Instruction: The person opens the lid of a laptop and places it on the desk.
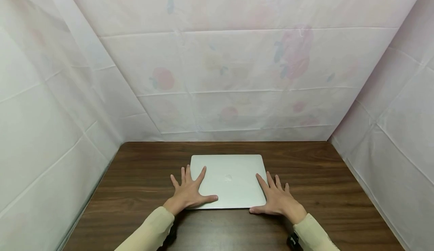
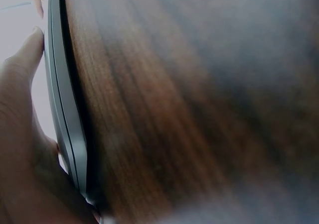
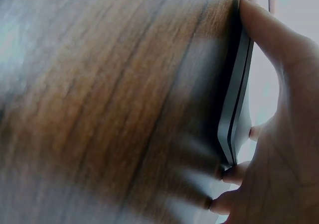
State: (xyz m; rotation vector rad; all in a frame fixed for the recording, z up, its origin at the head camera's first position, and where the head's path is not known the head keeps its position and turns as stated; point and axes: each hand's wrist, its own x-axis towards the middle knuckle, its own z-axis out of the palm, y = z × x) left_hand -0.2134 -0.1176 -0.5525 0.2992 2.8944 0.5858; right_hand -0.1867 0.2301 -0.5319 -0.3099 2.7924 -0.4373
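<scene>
Nearest the camera, two pale sleeves (image 1: 145, 231) enter from the lower edge of the head view, with a dark band (image 1: 293, 239) showing at the right wrist; a strip of dark wood-grain table (image 1: 217, 228) lies between the forearms. Just beyond are the hands, one at each front corner of a closed silver laptop (image 1: 230, 194), which lies flat on the table with its long front edge toward the person. Left hand (image 1: 190, 191): grip wide, fingers straight and splayed over the left front corner; thumb laid inward on the lid near the front edge, index finger reaching up the lid inside the left edge, middle finger along that edge, the other two fingers outside it over the wood. Right hand (image 1: 276, 198): grip likewise wide, fingers fanned over the right front corner; index fingertip on the lid inside the right edge, middle finger just beside that edge, outer fingers over the table. Right thumb runs along the front edge; the right wrist view has its tip against the laptop's rim. In the left wrist view the thumb tip sits at the lid side of the dark grey rim. Most of the laptop is thus between the two hands and extends beyond them, its pale logo (image 1: 228, 177) mid-lid. Past its rear edge, more tabletop, then a white printed cloth (image 1: 244, 111) with faded pink fruit shapes, hanging along the table's far edge.
</scene>
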